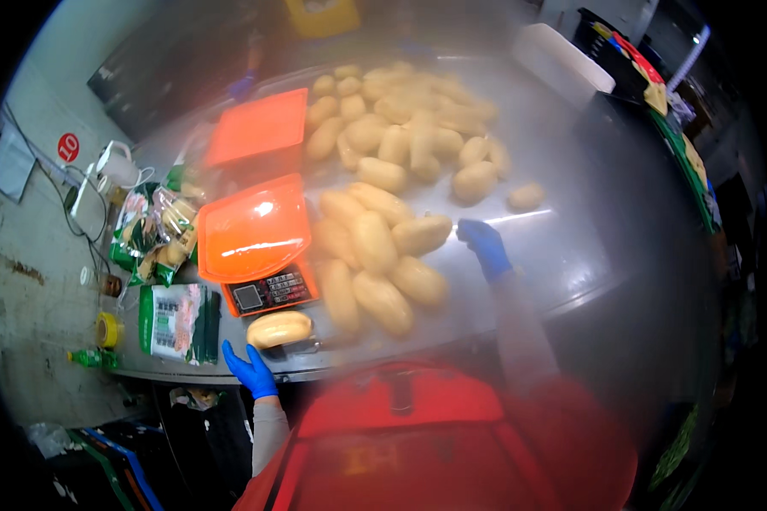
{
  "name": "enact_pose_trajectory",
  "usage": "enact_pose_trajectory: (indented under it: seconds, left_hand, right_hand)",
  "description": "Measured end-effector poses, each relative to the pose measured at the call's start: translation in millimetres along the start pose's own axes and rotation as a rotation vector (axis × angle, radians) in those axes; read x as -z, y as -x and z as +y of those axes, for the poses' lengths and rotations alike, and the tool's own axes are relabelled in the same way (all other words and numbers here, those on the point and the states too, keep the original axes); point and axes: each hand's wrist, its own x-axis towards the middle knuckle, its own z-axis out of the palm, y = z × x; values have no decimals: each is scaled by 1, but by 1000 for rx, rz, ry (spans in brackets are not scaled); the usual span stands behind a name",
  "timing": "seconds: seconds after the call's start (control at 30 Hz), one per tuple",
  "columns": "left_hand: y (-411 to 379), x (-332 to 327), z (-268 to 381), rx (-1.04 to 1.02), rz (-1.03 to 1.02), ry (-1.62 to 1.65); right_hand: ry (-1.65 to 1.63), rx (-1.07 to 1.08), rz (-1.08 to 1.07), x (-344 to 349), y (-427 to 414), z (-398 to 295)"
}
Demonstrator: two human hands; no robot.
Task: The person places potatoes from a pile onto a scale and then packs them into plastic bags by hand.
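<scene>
My left hand [250, 370], in a blue glove, is held with fingers apart at the front edge of the steel table [550, 255]. Just above it, a peeled potato [280, 329] lies in front of an orange digital scale [271, 290] with an orange pan [254, 228]. My right hand [484, 246], also blue-gloved, is near the right end of a potato [423, 235] in the nearer group; blur hides whether they touch and how its fingers are set. A larger pile of peeled potatoes [390, 134] lies beyond.
Stacked printed bags [178, 322] lie left of the scale, with filled bags [160, 236] behind them. Yellow tape [109, 329] and a green bottle [92, 358] are at the left edge. A second orange pan [259, 128] and a white bin [562, 64] stand farther back. Another person's gloved hand [241, 86] shows beyond.
</scene>
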Motion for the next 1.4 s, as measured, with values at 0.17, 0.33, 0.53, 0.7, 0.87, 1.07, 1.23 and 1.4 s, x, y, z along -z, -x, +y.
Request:
enact_pose_trajectory:
  seconds: [0.17,0.33,0.53,0.7,0.87,1.07,1.23,1.4]
  left_hand:
    - [26,-9,-6,17,-127,-316]
    - [26,-11,-5,43,-59,-241]
    - [27,-8,1,29,-65,-325]
    - [26,-13,-3,-15,-64,-350]
    - [25,-8,2,35,-68,-315]
    - [23,-12,-1,45,-86,-259]
    - [23,-10,-1,19,-94,-338]
    - [22,-11,-3,19,-89,-319]
  right_hand:
    - [48,179,24,-41,-121,20]
    - [191,221,138,-76,-192,4]
    - [347,145,110,-72,-179,-26]
    - [-374,-186,-197,-5,-162,16]
    - [-60,-177,-270,32,-82,16]
    - [-150,-303,-281,63,-57,25]
    - [54,-263,-300,74,-63,28]
    - [191,-218,-376,83,-76,38]
